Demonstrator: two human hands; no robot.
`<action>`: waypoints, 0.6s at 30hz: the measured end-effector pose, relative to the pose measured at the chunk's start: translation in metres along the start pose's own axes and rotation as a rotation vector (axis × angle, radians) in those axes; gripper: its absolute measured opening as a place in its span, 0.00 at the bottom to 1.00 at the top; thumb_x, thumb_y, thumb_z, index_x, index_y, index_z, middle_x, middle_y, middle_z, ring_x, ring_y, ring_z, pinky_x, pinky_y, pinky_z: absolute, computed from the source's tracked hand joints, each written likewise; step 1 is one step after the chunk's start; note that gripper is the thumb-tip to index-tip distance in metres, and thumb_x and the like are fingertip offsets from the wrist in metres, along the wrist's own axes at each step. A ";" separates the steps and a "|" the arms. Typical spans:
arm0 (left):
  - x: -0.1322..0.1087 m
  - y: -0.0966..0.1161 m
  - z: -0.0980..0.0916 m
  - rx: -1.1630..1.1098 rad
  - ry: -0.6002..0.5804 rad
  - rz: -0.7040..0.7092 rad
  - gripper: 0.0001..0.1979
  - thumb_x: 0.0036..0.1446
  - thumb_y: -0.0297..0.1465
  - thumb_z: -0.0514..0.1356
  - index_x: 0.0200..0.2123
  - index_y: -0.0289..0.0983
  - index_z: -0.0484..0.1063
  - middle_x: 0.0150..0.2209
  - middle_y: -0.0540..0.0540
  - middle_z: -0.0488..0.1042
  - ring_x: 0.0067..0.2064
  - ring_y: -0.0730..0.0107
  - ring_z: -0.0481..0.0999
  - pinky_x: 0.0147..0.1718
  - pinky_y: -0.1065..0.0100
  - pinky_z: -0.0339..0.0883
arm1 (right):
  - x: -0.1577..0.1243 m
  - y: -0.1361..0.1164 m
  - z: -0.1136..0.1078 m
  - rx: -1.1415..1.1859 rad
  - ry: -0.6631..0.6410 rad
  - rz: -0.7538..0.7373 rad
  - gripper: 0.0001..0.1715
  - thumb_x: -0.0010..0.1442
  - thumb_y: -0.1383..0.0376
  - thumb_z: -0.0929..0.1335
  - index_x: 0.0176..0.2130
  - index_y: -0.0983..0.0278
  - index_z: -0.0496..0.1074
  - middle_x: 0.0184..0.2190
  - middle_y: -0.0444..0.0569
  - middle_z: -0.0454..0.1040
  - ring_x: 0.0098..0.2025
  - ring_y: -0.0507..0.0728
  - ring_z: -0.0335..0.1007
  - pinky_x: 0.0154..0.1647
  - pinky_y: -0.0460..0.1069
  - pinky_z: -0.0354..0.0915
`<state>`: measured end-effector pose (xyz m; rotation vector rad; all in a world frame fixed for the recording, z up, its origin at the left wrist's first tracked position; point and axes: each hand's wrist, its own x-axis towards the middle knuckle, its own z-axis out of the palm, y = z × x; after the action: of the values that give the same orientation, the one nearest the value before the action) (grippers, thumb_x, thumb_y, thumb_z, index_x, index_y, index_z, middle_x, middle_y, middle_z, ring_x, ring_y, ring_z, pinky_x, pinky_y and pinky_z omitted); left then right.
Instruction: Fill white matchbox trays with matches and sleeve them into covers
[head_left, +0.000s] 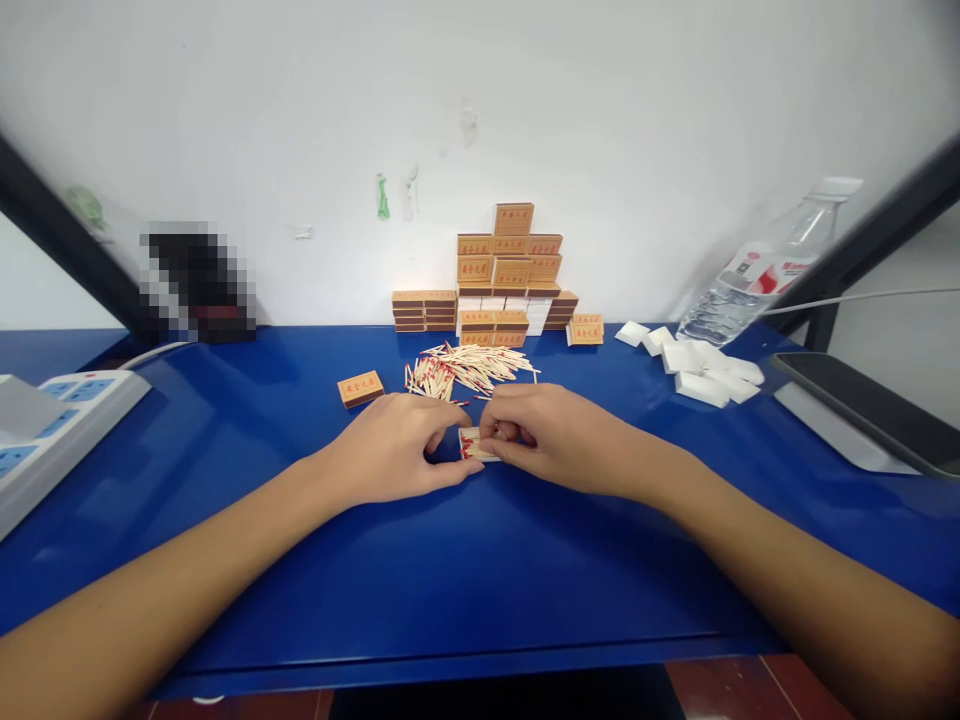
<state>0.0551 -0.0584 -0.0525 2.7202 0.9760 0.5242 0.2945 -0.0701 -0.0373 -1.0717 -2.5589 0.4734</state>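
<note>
A small white matchbox tray (472, 445) filled with red-tipped matches lies on the blue table (480, 580). My left hand (397, 445) grips the tray's left end with thumb and fingers. My right hand (547, 435) holds its right end, fingers curled over the matches. Just beyond my hands lies a loose pile of matches (469, 370). A single closed matchbox (361, 388) sits to the left of the pile.
Stacked matchboxes (510, 275) stand against the white wall. Several empty white trays (701, 370) and a tilted plastic bottle (757, 275) lie at the right, beside a dark phone (870, 410). A power strip (52, 420) lies at the left edge.
</note>
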 end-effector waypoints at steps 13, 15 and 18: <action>0.000 0.000 0.002 -0.001 0.005 0.019 0.18 0.63 0.42 0.65 0.28 0.37 0.68 0.23 0.54 0.69 0.23 0.76 0.66 0.24 0.69 0.52 | 0.002 -0.003 0.005 0.094 -0.033 -0.048 0.08 0.71 0.65 0.69 0.37 0.63 0.76 0.38 0.48 0.77 0.38 0.54 0.71 0.40 0.49 0.63; 0.000 0.000 0.002 0.003 0.008 0.018 0.17 0.63 0.43 0.65 0.29 0.37 0.70 0.23 0.54 0.69 0.23 0.76 0.66 0.24 0.69 0.52 | 0.001 -0.003 0.004 0.077 -0.022 -0.046 0.10 0.72 0.64 0.69 0.36 0.63 0.75 0.37 0.48 0.76 0.37 0.54 0.70 0.39 0.49 0.62; 0.000 0.000 0.002 0.004 0.029 0.016 0.16 0.63 0.44 0.66 0.32 0.36 0.74 0.23 0.54 0.69 0.24 0.75 0.66 0.25 0.69 0.53 | 0.000 -0.001 -0.001 0.027 -0.037 -0.057 0.10 0.72 0.63 0.68 0.37 0.64 0.76 0.37 0.48 0.75 0.37 0.53 0.69 0.38 0.49 0.61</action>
<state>0.0555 -0.0586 -0.0545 2.7340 0.9642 0.5666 0.2946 -0.0708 -0.0359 -0.9872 -2.6002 0.5157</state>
